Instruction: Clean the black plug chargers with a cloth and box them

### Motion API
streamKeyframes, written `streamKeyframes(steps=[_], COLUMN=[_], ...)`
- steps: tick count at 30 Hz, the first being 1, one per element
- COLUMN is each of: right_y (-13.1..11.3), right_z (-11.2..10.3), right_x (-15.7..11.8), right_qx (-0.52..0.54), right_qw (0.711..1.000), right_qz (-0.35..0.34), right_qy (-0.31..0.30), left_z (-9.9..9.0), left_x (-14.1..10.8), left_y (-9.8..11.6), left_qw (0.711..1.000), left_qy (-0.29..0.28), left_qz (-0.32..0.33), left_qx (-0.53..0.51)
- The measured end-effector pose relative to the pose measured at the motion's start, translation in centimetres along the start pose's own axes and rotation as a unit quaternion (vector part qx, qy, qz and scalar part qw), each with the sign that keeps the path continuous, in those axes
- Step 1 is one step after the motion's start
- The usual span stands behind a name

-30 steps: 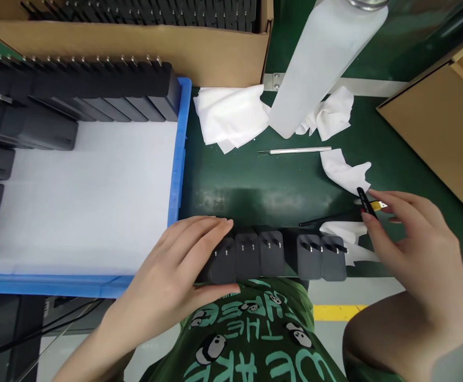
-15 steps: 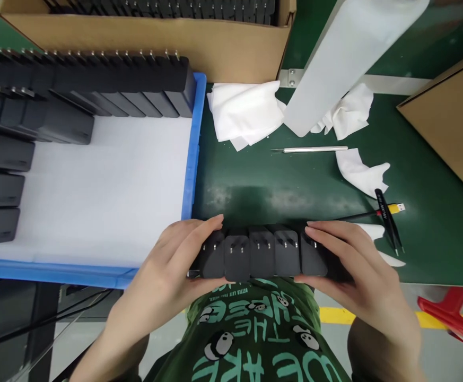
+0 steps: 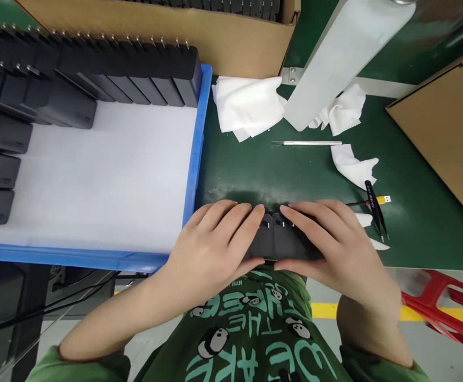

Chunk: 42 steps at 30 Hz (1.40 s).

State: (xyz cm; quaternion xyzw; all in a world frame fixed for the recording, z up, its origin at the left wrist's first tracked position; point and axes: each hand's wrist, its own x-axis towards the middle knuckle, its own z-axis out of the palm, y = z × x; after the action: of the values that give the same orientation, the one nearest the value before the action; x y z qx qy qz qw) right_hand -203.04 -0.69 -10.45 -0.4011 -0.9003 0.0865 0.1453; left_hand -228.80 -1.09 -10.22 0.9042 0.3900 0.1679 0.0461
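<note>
A row of black power adapters [image 3: 273,243] with metal prongs lies at the front edge of the green table, largely covered by my hands. My left hand [image 3: 215,239] is wrapped over the row's left part, fingers on the far side and thumb on the near side. From the right, my right hand [image 3: 326,239] grips the row the same way. Only a narrow part of the row shows between my fingertips.
At the left is a blue-rimmed tray [image 3: 195,154] with more black adapters [image 3: 136,74]. Behind stands a cardboard box [image 3: 215,42]. White cloths [image 3: 251,106], a thin knife [image 3: 311,143], tweezers [image 3: 375,207] and a white lamp arm [image 3: 346,58] are farther right.
Both hands have moved toward each other along the row, covering more adapters. The camera view has shifted slightly.
</note>
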Motion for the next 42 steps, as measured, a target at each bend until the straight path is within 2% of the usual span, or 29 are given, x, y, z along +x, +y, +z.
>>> streamKeyframes(steps=[6, 10, 13, 21, 23, 24, 25, 26, 27, 28, 29, 30, 31, 33, 34, 36, 38, 40, 42], right_y=[-0.1, 0.1, 0.2, 0.5, 0.4, 0.2, 0.0, -0.4, -0.8, -1.2, -1.7, -2.3, -2.8, -4.0, -4.6, -5.7, -6.4, -6.9, -7.2], right_z=[0.8, 1.0, 1.1, 1.6, 0.9, 0.3, -0.4, -1.1, -1.7, -2.2, -2.4, -2.4, -2.1, -0.9, 0.0, 1.8, 3.3, 4.4, 5.1], right_x=[0.5, 0.6, 0.5, 0.5, 0.2, 0.0, -0.2, -0.5, -0.7, -0.8, -0.9, -0.8, -0.7, -0.2, 0.0, 0.3, 0.2, -0.1, -0.5], right_qx=[-0.057, -0.059, -0.064, -0.064, -0.046, -0.030, -0.004, 0.039, 0.104, 0.195, 0.306, 0.427, 0.544, 0.717, 0.767, 0.817, 0.832, 0.841, 0.848], right_qw=[0.998, 0.996, 0.995, 0.994, 0.993, 0.992, 0.989, 0.978, 0.955, 0.916, 0.862, 0.799, 0.736, 0.631, 0.590, 0.530, 0.490, 0.463, 0.452], right_qz=[-0.006, -0.026, -0.029, -0.044, -0.047, -0.037, -0.015, 0.019, 0.056, 0.092, 0.123, 0.143, 0.148, 0.145, 0.149, 0.179, 0.231, 0.261, 0.261], right_qy=[0.034, 0.066, 0.065, 0.082, 0.099, 0.118, 0.150, 0.202, 0.270, 0.337, 0.385, 0.398, 0.375, 0.259, 0.203, 0.144, 0.120, 0.100, 0.090], left_z=[1.1, 1.3, 1.1, 0.9, 0.6, 0.4, 0.0, -0.4, -0.7, -1.1, -1.3, -1.5, -1.5, -1.3, -1.1, -0.8, -0.5, -0.3, -0.1], left_x=[0.4, 0.4, 0.3, 0.2, 0.2, 0.1, -0.1, -0.3, -0.5, -0.7, -0.9, -1.0, -1.1, -1.2, -1.2, -1.2, -1.3, -1.4, -1.7], left_y=[0.1, 0.0, 0.0, 0.3, 0.1, 0.1, 0.1, 0.1, 0.3, 0.5, 0.8, 1.2, 1.6, 2.6, 3.1, 4.1, 4.9, 5.4, 5.6], left_qw=[0.999, 0.997, 0.997, 0.997, 0.998, 0.994, 0.977, 0.940, 0.886, 0.819, 0.740, 0.657, 0.581, 0.454, 0.417, 0.416, 0.409, 0.406, 0.406], left_qy=[0.028, 0.041, 0.034, 0.014, 0.029, 0.058, 0.108, 0.170, 0.232, 0.283, 0.314, 0.324, 0.314, 0.272, 0.254, 0.238, 0.225, 0.214, 0.204], left_qz=[0.003, 0.018, 0.018, -0.024, -0.054, -0.087, -0.134, -0.185, -0.227, -0.260, -0.285, -0.302, -0.312, -0.321, -0.321, -0.318, -0.312, -0.304, -0.297], left_qx=[0.045, 0.061, 0.069, 0.071, 0.024, -0.032, -0.123, -0.232, -0.331, -0.425, -0.522, -0.610, -0.683, -0.786, -0.811, -0.818, -0.828, -0.835, -0.840])
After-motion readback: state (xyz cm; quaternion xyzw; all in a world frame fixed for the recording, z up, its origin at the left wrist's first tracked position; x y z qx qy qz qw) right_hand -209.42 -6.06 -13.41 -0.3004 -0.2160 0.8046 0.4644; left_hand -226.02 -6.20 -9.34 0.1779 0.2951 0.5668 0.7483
